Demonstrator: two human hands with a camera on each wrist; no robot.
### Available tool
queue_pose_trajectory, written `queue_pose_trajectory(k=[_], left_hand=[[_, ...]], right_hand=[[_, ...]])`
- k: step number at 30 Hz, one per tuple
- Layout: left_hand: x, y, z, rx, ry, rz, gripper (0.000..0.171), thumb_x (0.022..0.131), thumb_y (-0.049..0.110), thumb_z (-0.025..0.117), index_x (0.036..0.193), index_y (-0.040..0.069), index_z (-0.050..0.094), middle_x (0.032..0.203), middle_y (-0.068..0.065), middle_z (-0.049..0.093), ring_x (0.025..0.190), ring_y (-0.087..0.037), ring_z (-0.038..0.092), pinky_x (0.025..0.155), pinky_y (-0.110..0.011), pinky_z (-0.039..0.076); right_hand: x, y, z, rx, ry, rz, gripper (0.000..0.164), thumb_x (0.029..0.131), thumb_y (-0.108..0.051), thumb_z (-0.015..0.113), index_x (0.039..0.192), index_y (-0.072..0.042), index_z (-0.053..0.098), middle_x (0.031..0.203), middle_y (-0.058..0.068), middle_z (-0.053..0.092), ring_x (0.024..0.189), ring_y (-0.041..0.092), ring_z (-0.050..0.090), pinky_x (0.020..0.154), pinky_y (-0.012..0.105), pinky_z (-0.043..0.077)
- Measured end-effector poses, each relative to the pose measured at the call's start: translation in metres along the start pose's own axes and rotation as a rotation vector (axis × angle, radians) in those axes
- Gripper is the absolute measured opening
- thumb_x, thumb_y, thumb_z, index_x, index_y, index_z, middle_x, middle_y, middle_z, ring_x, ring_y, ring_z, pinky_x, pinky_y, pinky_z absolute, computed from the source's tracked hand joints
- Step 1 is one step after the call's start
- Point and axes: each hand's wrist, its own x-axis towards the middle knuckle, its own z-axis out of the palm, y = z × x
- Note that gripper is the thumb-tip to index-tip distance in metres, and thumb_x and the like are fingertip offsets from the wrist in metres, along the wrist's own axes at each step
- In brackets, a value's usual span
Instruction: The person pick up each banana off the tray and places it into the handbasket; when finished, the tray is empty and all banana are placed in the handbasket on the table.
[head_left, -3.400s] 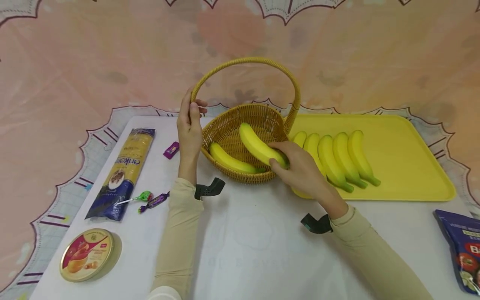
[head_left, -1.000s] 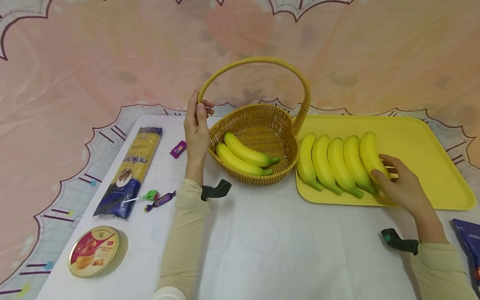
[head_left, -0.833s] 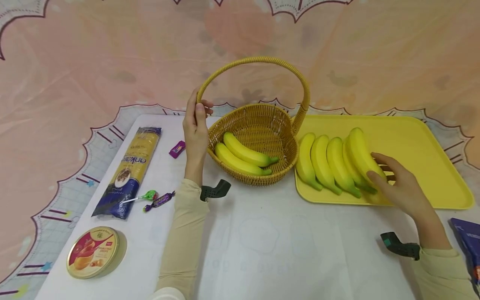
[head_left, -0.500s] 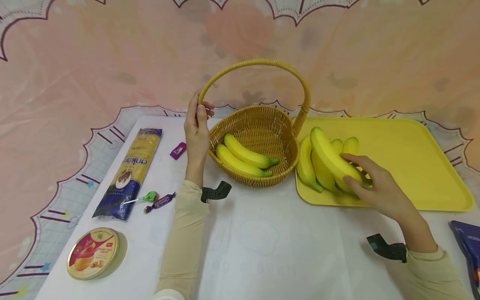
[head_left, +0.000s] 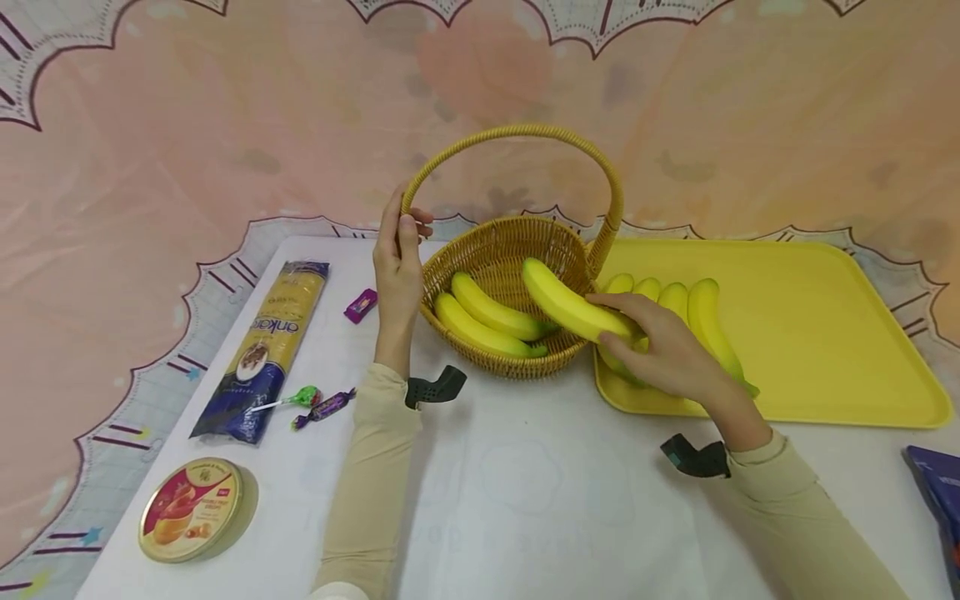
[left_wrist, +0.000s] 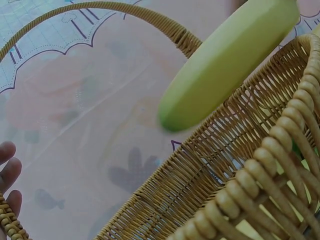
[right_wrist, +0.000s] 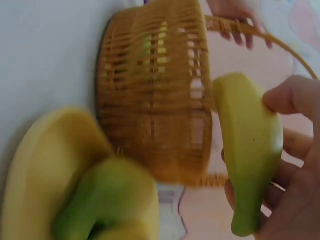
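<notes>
The left hand (head_left: 400, 271) holds the left end of the arched handle (head_left: 517, 131) of a wicker basket (head_left: 498, 362), thumb in front and fingers behind. Two bananas (head_left: 480, 329) lie side by side in the basket's left half. A third banana (head_left: 566, 308) is pinched near its stem end by the right hand (head_left: 667, 346), its tip over the basket's right side. In the right wrist view this banana (right_wrist: 250, 145) sits between thumb and fingers, beside the basket wall (right_wrist: 152, 100). Several more bananas (head_left: 708, 325) lie on a yellow tray (head_left: 825, 333), partly hidden by the right hand.
Left on the white table are a pasta packet (head_left: 266, 346), a lollipop (head_left: 303, 396), two wrapped sweets, one a purple sweet (head_left: 362, 306), and a round candy tin (head_left: 191, 510). A blue pouch (head_left: 937, 500) shows at the right edge. A patterned cloth (head_left: 300, 125) hangs behind.
A banana held earlier was laid in the basket beside the first. The right hand then took the rightmost banana off the tray and carried it left to the basket. The left hand stayed on the handle.
</notes>
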Motion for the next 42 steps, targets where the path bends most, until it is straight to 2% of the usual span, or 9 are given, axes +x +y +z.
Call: queue_pose_trajectory(k=[5, 8, 14, 16, 22, 26, 32, 37, 42], left_hand=[[0.0, 0.002, 0.0, 0.012, 0.005, -0.002, 0.039, 0.103, 0.005, 0.031, 0.14, -0.002, 0.039, 0.105, -0.028, 0.054, 0.097, -0.041, 0.054, 0.094, -0.035, 0.046], [0.0, 0.002, 0.0, 0.012, 0.004, -0.004, 0.039, 0.103, 0.005, 0.032, 0.14, -0.002, 0.039, 0.105, -0.028, 0.054, 0.097, -0.04, 0.054, 0.093, -0.035, 0.046], [0.0, 0.001, 0.0, -0.006, -0.006, -0.005, 0.04, 0.102, 0.005, 0.031, 0.141, -0.004, 0.038, 0.104, -0.029, 0.054, 0.096, -0.042, 0.053, 0.091, -0.032, 0.047], [0.0, 0.0, 0.0, -0.012, -0.01, -0.003, 0.04, 0.102, 0.005, 0.031, 0.14, -0.004, 0.038, 0.104, -0.029, 0.054, 0.096, -0.043, 0.053, 0.09, -0.033, 0.047], [-0.001, 0.001, 0.0, -0.007, -0.022, -0.008, 0.039, 0.102, 0.004, 0.031, 0.14, -0.004, 0.038, 0.104, -0.029, 0.054, 0.097, -0.043, 0.053, 0.091, -0.032, 0.046], [0.0, 0.002, -0.001, 0.004, -0.015, -0.015, 0.039, 0.103, 0.005, 0.031, 0.14, -0.003, 0.039, 0.105, -0.028, 0.054, 0.097, -0.04, 0.054, 0.092, -0.034, 0.047], [-0.001, -0.001, -0.001, -0.007, -0.021, -0.021, 0.04, 0.102, 0.005, 0.031, 0.141, -0.003, 0.038, 0.105, -0.029, 0.054, 0.097, -0.041, 0.054, 0.092, -0.036, 0.047], [-0.002, 0.0, -0.001, 0.006, -0.025, -0.025, 0.04, 0.103, 0.006, 0.031, 0.141, -0.003, 0.038, 0.105, -0.029, 0.054, 0.097, -0.039, 0.054, 0.092, -0.035, 0.047], [0.001, -0.003, -0.001, 0.011, -0.005, -0.005, 0.039, 0.102, 0.005, 0.031, 0.14, -0.003, 0.039, 0.104, -0.028, 0.054, 0.095, -0.035, 0.055, 0.093, -0.036, 0.046]], right_hand=[[0.033, -0.013, 0.011, -0.01, -0.028, -0.011, 0.045, 0.093, -0.032, 0.057, 0.136, -0.023, 0.049, 0.13, 0.001, 0.055, 0.103, 0.019, 0.053, 0.088, 0.038, 0.042], [0.052, -0.018, 0.018, -0.027, -0.051, -0.026, 0.046, 0.093, -0.03, 0.056, 0.137, -0.018, 0.049, 0.132, 0.004, 0.054, 0.109, 0.021, 0.052, 0.092, 0.04, 0.043], [0.081, -0.016, 0.033, -0.075, -0.105, -0.061, 0.046, 0.093, -0.025, 0.056, 0.136, -0.012, 0.048, 0.129, 0.007, 0.056, 0.107, 0.021, 0.054, 0.093, 0.041, 0.045], [0.089, -0.014, 0.038, -0.083, -0.134, -0.062, 0.046, 0.094, -0.024, 0.056, 0.137, -0.01, 0.047, 0.13, 0.008, 0.056, 0.108, 0.022, 0.055, 0.093, 0.041, 0.045], [0.103, -0.01, 0.046, -0.123, -0.256, -0.042, 0.049, 0.093, -0.018, 0.057, 0.138, -0.006, 0.043, 0.139, 0.012, 0.049, 0.126, 0.027, 0.048, 0.104, 0.045, 0.04], [0.109, -0.009, 0.049, -0.131, -0.296, -0.041, 0.05, 0.091, -0.017, 0.06, 0.137, -0.006, 0.043, 0.14, 0.012, 0.047, 0.13, 0.028, 0.044, 0.107, 0.045, 0.037], [0.103, -0.007, 0.047, -0.091, -0.272, -0.048, 0.049, 0.094, -0.02, 0.056, 0.139, -0.007, 0.041, 0.14, 0.012, 0.047, 0.13, 0.027, 0.044, 0.108, 0.045, 0.036], [0.077, -0.002, 0.033, 0.012, -0.138, -0.063, 0.044, 0.096, -0.02, 0.053, 0.138, -0.009, 0.044, 0.138, 0.009, 0.048, 0.128, 0.028, 0.045, 0.106, 0.047, 0.038], [0.043, 0.013, 0.016, 0.068, 0.023, -0.013, 0.039, 0.097, -0.021, 0.052, 0.135, -0.012, 0.047, 0.133, 0.007, 0.051, 0.124, 0.027, 0.046, 0.103, 0.05, 0.038]])
